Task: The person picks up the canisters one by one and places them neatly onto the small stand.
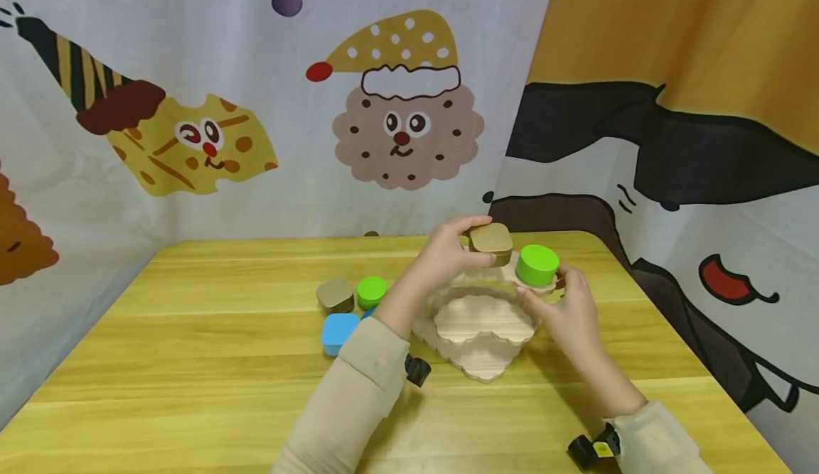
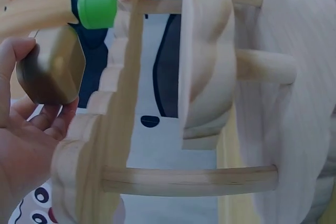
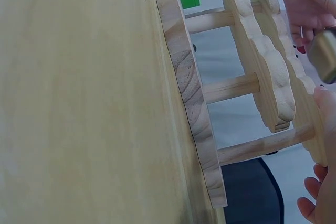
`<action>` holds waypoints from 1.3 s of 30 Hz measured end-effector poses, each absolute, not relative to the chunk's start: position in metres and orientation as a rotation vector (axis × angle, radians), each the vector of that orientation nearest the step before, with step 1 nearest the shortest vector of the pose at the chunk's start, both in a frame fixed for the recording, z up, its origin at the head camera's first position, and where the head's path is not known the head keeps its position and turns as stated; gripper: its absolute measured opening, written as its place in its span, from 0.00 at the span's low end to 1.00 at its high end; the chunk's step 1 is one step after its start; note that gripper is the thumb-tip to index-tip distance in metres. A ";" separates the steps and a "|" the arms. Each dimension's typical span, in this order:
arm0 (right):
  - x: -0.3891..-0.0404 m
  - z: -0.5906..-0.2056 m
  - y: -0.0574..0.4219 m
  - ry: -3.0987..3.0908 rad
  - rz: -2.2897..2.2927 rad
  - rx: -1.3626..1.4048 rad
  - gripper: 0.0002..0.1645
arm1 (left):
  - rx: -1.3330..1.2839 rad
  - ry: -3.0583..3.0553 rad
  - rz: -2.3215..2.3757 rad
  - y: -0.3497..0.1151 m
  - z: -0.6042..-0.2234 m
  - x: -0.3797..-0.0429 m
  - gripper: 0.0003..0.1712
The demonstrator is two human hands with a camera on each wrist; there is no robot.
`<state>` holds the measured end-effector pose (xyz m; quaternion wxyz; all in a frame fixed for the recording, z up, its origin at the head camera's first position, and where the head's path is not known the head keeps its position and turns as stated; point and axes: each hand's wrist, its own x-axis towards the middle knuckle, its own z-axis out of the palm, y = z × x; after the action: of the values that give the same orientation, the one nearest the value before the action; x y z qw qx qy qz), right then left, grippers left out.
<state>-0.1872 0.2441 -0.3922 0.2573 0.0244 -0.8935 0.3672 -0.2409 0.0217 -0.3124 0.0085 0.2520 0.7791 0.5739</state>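
Left hand [image 1: 444, 255] pinching a gold block [image 1: 491, 239], right hand [image 1: 572, 310] gripping a tiered wooden stand [image 1: 483, 318] (green cylinder [image 1: 537, 266] atop), near the counter's far edge [image 1: 288, 245].

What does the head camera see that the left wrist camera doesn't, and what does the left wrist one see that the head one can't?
Only the head view shows the loose blocks on the table: a blue block, a second brown block and a smaller-looking green one.

Only the left wrist view clearly shows the round posts joining the layers of the wooden stand.

Both show the left hand holding a brown block, the right hand gripping the stand, and the green block on top.
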 end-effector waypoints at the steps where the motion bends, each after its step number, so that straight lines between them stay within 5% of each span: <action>1: -0.187 -0.392 0.244 -2.424 0.996 0.066 0.43 | 0.785 2.436 1.787 0.023 -0.313 -0.242 0.36; 39: -0.188 -0.392 0.245 -2.412 0.985 0.084 0.42 | 0.746 2.411 1.682 0.028 -0.333 -0.260 0.39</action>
<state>-0.1876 0.2448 -0.3919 0.2643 0.0313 -0.8924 0.3644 -0.2603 0.0275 -0.3329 0.0541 0.2457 0.7937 0.5538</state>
